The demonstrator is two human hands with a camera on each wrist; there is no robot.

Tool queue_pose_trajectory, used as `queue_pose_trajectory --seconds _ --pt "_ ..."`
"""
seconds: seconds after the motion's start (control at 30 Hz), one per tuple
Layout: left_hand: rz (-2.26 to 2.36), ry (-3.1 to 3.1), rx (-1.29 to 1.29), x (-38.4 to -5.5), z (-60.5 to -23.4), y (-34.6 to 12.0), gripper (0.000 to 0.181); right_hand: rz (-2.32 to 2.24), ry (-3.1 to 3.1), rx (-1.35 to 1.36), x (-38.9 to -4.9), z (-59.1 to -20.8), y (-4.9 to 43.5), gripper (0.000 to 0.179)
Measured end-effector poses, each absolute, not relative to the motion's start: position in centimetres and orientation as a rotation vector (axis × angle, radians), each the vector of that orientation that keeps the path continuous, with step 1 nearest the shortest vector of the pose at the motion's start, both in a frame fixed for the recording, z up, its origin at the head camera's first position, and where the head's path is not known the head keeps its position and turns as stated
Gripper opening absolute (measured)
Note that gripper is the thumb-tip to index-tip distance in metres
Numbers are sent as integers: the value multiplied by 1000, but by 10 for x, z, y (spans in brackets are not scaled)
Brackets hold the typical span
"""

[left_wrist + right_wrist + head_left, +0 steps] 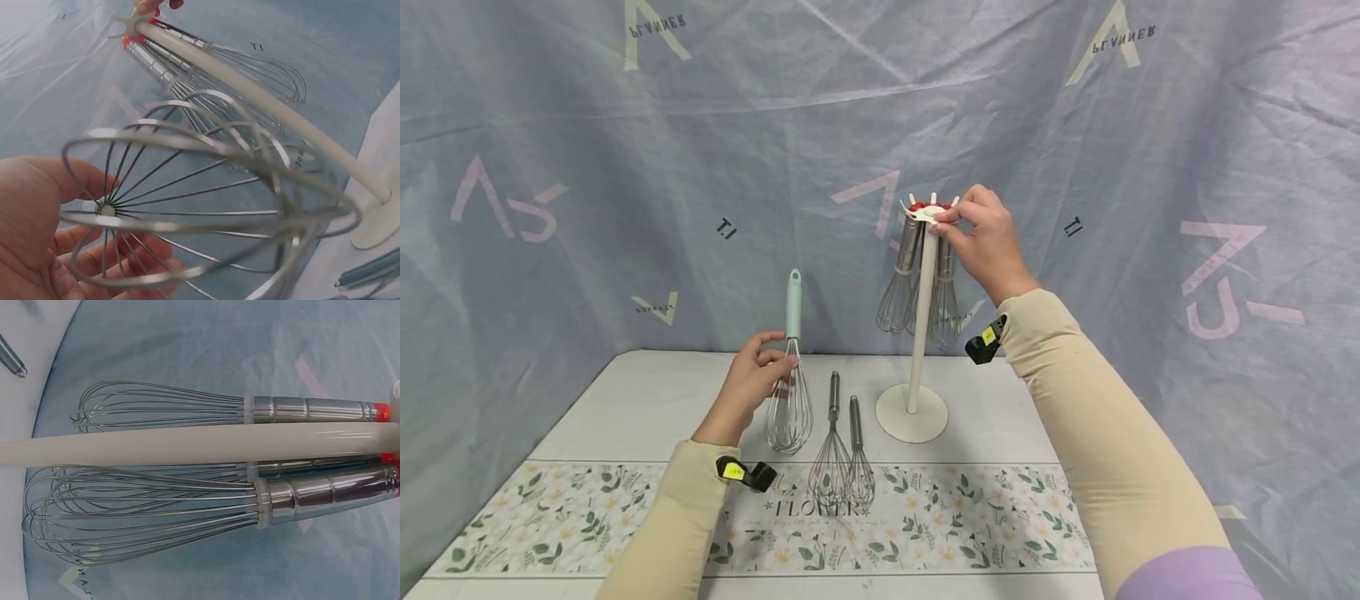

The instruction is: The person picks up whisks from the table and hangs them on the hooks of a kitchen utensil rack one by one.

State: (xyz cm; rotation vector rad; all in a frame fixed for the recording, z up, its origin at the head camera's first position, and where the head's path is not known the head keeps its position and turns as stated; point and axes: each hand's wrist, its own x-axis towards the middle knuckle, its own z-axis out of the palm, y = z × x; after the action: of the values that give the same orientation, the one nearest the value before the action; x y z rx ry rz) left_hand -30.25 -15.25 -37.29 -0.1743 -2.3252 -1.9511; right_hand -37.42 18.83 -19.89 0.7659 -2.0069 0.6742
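My left hand (pixel 747 382) grips a balloon whisk (pixel 793 308) with a mint-green handle where the handle meets the wires. The whisk stands upright, handle up, and its wire loops (pixel 212 222) fill the left wrist view. At the top of a cream hanging stand (pixel 922 325), my right hand (pixel 988 237) pinches the hooked disc between thumb and fingers. Three steel whisks (pixel 340 494) with red ends hang from the far side of that disc, wires down. The pole partly covers them.
Two smaller steel whisks, one longer (pixel 834 408) and one shorter (pixel 856 425), lie side by side left of the stand's round base (pixel 898 429). The white table (pixel 677 392) has a floral strip along its front. A grey-blue printed cloth (pixel 760 167) hangs behind.
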Motion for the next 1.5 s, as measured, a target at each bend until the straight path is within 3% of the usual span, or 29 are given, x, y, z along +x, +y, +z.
queue_pose_trajectory --seconds 0.57,1.5 --pt "-1956 -2188 -176 -307 -340 -129 45 678 -2002 757 -374 -200 189 17" --pt "-1881 -2192 -528 -304 -309 -97 47 660 -1995 758 -375 -202 189 19"
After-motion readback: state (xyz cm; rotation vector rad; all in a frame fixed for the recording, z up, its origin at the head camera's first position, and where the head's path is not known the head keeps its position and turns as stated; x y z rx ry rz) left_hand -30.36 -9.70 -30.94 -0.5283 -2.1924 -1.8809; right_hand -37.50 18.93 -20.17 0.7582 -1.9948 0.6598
